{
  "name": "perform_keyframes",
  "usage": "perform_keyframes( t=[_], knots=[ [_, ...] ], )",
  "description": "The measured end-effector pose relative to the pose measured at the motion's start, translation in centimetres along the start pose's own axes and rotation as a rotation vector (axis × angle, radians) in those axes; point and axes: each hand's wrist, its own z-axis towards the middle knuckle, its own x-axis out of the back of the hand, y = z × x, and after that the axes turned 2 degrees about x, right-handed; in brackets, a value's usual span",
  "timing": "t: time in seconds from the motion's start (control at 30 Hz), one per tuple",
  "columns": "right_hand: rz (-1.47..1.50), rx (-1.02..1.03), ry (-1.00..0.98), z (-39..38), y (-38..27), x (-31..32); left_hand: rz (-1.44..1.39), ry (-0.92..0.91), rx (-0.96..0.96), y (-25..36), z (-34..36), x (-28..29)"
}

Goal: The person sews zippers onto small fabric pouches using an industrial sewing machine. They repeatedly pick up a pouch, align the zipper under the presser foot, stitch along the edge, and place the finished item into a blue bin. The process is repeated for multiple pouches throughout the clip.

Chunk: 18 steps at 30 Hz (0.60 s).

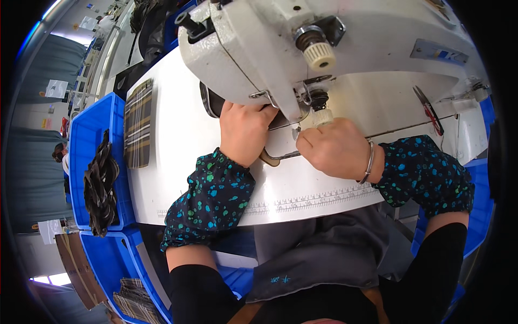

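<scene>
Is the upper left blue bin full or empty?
Partly filled: dark fabric pieces lie in this blue bin, but bare inner wall shows too.

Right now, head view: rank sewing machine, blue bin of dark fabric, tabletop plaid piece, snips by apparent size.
1. Sewing machine
2. Blue bin of dark fabric
3. Plaid fabric piece
4. Snips

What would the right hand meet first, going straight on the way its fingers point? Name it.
The right hand points leftward, so most likely the small metal part, probably a presser foot, below the sewing machine's head; the left hand lies beyond. Depth is unclear from this single view.
</scene>
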Motion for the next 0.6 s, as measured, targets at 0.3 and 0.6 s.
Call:
perform_keyframes(
  t=[0.3,0.6],
  knots=[
    [0.007,-0.006,-0.021,-0.3,-0.1,0.2,0.076,-0.081,0.063,0.1,0.0,0.7],
    [1.001,-0.702,-0.170,1.5,-1.0,2.8,0.062,-0.119,0.185,6.8,-4.4,6.9]
  ],
)
